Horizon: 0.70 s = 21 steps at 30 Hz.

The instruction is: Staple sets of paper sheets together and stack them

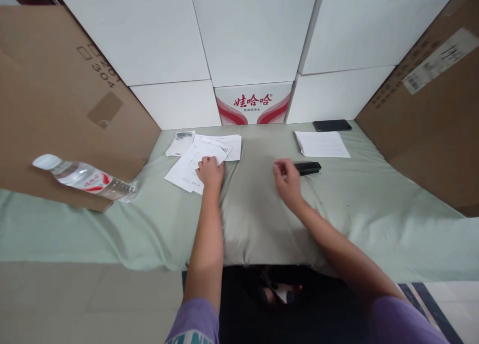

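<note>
My left hand rests with bent fingers on loose printed sheets of paper, gripping the right side of the top ones. Another printed sheet lies partly under them. A small clear plastic bag with dark bits inside is behind the sheets on the left. My right hand is on the right, its thumb and fingers drawn together; anything between them is too small to make out. Right beside its fingers lies a black stapler, partly covered by the hand.
A neat stack of white paper and a black phone lie at the back right. On the left a water bottle is beside a cardboard panel. White boxes wall the back; another cardboard panel stands right. Green cloth covers the table.
</note>
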Motion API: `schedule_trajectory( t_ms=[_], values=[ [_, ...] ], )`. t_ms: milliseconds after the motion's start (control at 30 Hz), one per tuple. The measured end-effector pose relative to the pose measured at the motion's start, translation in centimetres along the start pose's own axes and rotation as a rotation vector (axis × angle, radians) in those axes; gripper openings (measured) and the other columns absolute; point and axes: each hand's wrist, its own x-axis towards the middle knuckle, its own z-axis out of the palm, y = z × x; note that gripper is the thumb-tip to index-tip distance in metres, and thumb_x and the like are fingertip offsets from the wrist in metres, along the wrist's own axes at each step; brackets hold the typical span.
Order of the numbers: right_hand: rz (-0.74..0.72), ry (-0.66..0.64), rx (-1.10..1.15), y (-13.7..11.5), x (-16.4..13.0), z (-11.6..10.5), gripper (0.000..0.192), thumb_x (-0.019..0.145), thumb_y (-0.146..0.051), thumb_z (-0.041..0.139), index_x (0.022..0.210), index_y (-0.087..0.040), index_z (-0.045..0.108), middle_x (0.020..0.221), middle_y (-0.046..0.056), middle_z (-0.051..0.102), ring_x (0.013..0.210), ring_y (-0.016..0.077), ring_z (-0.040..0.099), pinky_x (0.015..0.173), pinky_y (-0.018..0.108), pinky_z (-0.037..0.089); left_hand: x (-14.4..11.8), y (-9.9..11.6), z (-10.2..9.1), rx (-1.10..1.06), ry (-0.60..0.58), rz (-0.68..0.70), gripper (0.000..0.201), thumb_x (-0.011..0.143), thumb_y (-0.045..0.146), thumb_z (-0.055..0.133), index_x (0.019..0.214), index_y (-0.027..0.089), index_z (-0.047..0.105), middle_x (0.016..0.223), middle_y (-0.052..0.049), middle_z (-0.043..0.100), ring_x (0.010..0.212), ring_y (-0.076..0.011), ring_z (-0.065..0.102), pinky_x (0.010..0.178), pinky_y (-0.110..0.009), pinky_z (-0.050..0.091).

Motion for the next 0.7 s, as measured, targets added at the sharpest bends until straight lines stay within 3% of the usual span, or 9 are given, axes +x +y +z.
schedule_trajectory(
  t_ms=[100,233,333,400,467,567,633,700],
  values=[
    [0.119,-0.166,0.155,-1.9,-1.6,3.2,0.022,0.092,-0.043,0.054,0.081,-0.025,0.059,0.073,0.000,0.058,0.066,0.0168,0.048,0.064,0.032,0.038,0.2,-0.3,-0.4,-0.049,-0.010,0.019,0.035,0.101,0.038,0.039,0.115,0.025,0.069,0.132,-0.014,0.060,0.122,-0.0341,0.051,0.094,-0.048,0.041],
    [0.258,-0.222,0.312,-2.2,-2.6,5.3,0.028,0.091,-0.049,0.056,0.078,-0.025,0.061,0.072,0.001,0.060,0.066,0.0175,0.051,0.064,0.032,0.038,0.3,0.4,-1.3,-0.048,0.032,-0.002,0.040,0.102,0.032,0.033,0.115,0.020,0.069,0.123,-0.019,0.062,0.115,-0.0362,0.054,0.087,-0.046,0.040],
    [0.371,-0.232,0.446,-1.2,-2.4,5.7,0.030,0.086,-0.055,0.062,0.089,-0.025,0.066,0.085,0.003,0.069,0.073,0.0179,0.058,0.067,0.031,0.044,-1.0,2.7,-1.6,-0.021,0.060,0.064,0.040,0.102,0.029,0.033,0.118,0.017,0.067,0.116,-0.020,0.063,0.108,-0.0343,0.057,0.085,-0.043,0.039],
    [0.455,-0.245,0.557,-0.4,-1.8,5.8,0.038,0.080,-0.058,0.067,0.099,-0.025,0.068,0.097,0.005,0.072,0.079,0.0184,0.062,0.068,0.031,0.046,-2.8,5.0,-1.4,-0.023,0.008,0.194,0.038,0.102,0.027,0.035,0.120,0.016,0.066,0.112,-0.019,0.064,0.103,-0.0323,0.060,0.084,-0.042,0.039],
    [0.493,-0.213,0.619,0.5,-1.2,5.6,0.044,0.076,-0.060,0.070,0.100,-0.023,0.068,0.101,0.006,0.072,0.086,0.0196,0.064,0.071,0.031,0.048,-5.2,7.4,-0.7,-0.035,-0.051,0.350,0.037,0.101,0.024,0.038,0.125,0.015,0.064,0.109,-0.018,0.066,0.101,-0.0309,0.061,0.085,-0.041,0.038],
    [0.514,-0.069,0.564,2.1,-0.5,5.3,0.039,0.077,-0.058,0.067,0.084,-0.020,0.065,0.085,0.003,0.069,0.086,0.0200,0.061,0.077,0.032,0.049,-7.8,9.8,0.4,-0.110,-0.112,0.553,0.037,0.100,0.022,0.040,0.127,0.014,0.064,0.106,-0.017,0.068,0.101,-0.0296,0.062,0.085,-0.039,0.038],
    [0.552,0.029,0.525,3.2,-0.3,5.0,0.034,0.077,-0.054,0.065,0.078,-0.019,0.062,0.076,0.001,0.066,0.079,0.0188,0.059,0.075,0.033,0.049,-7.8,9.9,0.5,-0.197,-0.194,0.651,0.031,0.097,0.028,0.049,0.120,0.018,0.068,0.103,-0.014,0.068,0.098,-0.0280,0.063,0.082,-0.037,0.040],
    [0.589,0.103,0.536,4.3,-0.1,4.9,0.031,0.077,-0.050,0.064,0.082,-0.020,0.061,0.077,0.001,0.065,0.077,0.0181,0.058,0.073,0.033,0.050,-6.2,8.5,0.0,-0.286,-0.259,0.674,0.025,0.095,0.034,0.055,0.109,0.023,0.072,0.100,-0.009,0.069,0.096,-0.0255,0.063,0.081,-0.035,0.042]
  ],
)
